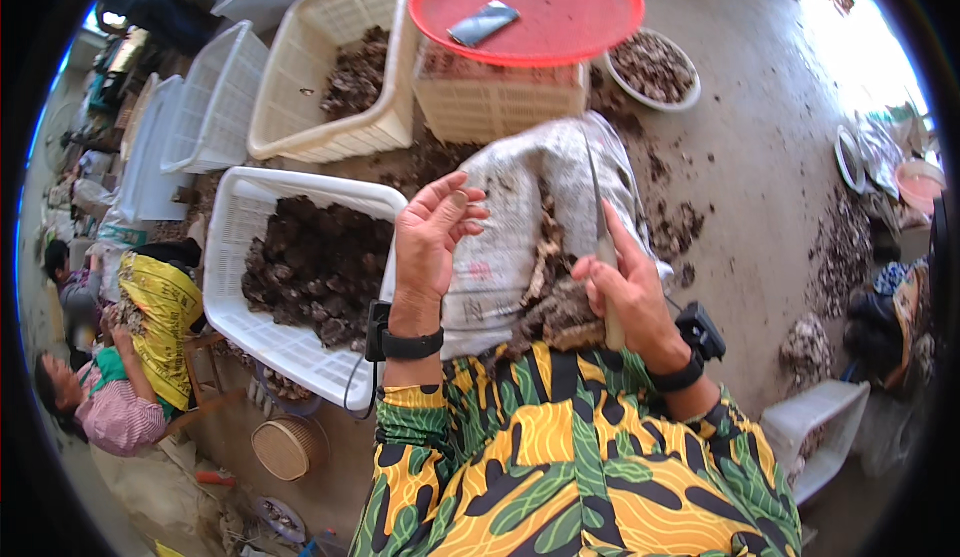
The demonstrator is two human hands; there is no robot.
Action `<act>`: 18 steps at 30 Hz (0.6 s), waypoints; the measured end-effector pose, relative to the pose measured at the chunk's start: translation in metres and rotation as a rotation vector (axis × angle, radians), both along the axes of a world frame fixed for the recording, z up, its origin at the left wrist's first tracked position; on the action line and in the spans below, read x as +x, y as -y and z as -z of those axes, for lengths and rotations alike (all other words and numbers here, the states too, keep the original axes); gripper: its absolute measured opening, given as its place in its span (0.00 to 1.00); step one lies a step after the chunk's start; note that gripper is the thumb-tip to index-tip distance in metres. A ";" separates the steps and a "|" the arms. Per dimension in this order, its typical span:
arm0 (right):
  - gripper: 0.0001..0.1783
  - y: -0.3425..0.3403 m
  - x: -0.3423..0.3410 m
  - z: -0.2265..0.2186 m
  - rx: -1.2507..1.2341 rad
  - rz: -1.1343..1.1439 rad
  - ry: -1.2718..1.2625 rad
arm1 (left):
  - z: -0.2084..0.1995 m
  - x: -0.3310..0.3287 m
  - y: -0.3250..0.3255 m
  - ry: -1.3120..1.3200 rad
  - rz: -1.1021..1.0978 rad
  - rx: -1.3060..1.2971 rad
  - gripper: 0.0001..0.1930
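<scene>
My right hand (pixel 635 297) is wrapped around the pale handle of a knife (pixel 596 197), its narrow blade pointing away from me. Loosely bent, the fingers of my left hand (pixel 428 237) are slightly apart, and I see nothing in them. Under both hands a white woven sack (pixel 500 207) is spread over my lap and beyond. On it, close to my body, lie rough brown clumps (pixel 565 315), perhaps fungus or bark; their exact kind I cannot tell. At my left stands a white basket (pixel 225 287) holding many dark brown clumps (pixel 318 267).
Ahead, a red round tray (pixel 590 7) with a dark flat object (pixel 484 23) rests on a cream crate (pixel 500 117). Beside it are a larger cream crate (pixel 275 107) and a white bowl of brown pieces (pixel 655 67). Another person (pixel 125 407) sits at left. Scraps litter the floor.
</scene>
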State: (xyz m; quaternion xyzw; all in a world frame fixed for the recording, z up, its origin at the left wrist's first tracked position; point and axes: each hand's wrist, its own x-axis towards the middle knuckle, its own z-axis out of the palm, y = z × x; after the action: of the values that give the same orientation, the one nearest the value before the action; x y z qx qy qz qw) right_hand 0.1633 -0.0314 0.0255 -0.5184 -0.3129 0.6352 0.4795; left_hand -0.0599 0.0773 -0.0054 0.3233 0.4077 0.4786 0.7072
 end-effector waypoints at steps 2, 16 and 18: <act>0.41 0.000 0.002 0.001 0.019 -0.008 -0.040 | 0.014 0.015 0.022 -0.226 0.097 0.003 0.14; 0.40 0.004 0.003 -0.001 0.027 0.001 -0.035 | 0.032 0.069 0.048 -1.258 0.389 0.604 0.16; 0.40 0.004 0.005 -0.001 0.025 0.000 -0.026 | 0.031 0.062 0.046 -1.100 0.347 0.462 0.15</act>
State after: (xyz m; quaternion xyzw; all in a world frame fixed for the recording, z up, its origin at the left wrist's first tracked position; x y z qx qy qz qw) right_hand 0.1682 -0.0350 0.0266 -0.5039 -0.3147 0.6379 0.4900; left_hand 0.0024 0.0315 -0.0362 0.7289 0.5398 0.1961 0.3728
